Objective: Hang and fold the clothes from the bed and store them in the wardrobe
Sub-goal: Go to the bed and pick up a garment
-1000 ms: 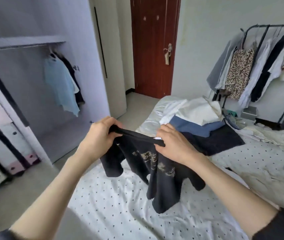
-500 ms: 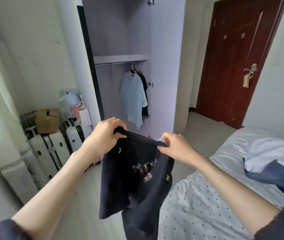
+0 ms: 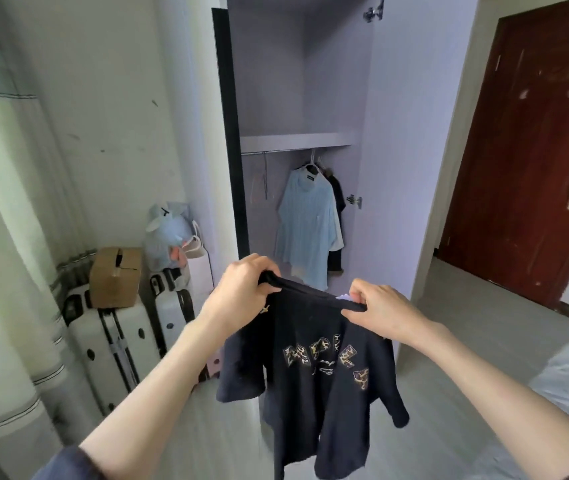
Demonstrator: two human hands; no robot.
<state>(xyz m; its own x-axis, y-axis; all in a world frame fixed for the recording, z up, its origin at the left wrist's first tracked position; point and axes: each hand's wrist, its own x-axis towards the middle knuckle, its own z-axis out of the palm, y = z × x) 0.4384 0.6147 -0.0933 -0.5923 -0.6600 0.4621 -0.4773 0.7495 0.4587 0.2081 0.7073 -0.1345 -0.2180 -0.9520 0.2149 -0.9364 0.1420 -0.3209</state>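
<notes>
— What is kept beside the wardrobe?
— A cardboard box is set on white suitcases.
— And inside?
— A light blue shirt is hung from the rail.
— The dark T-shirt?
— Its neckline is gripped by the left hand and the right hand, before the wardrobe.

Suitcases on grey floor

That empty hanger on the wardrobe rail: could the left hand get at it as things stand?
Probably not yet. The wardrobe stands open with nothing blocking the empty hanger, but the left hand grips the dark T-shirt collar, as does the right hand, and the rail looks beyond arm's reach.
</notes>
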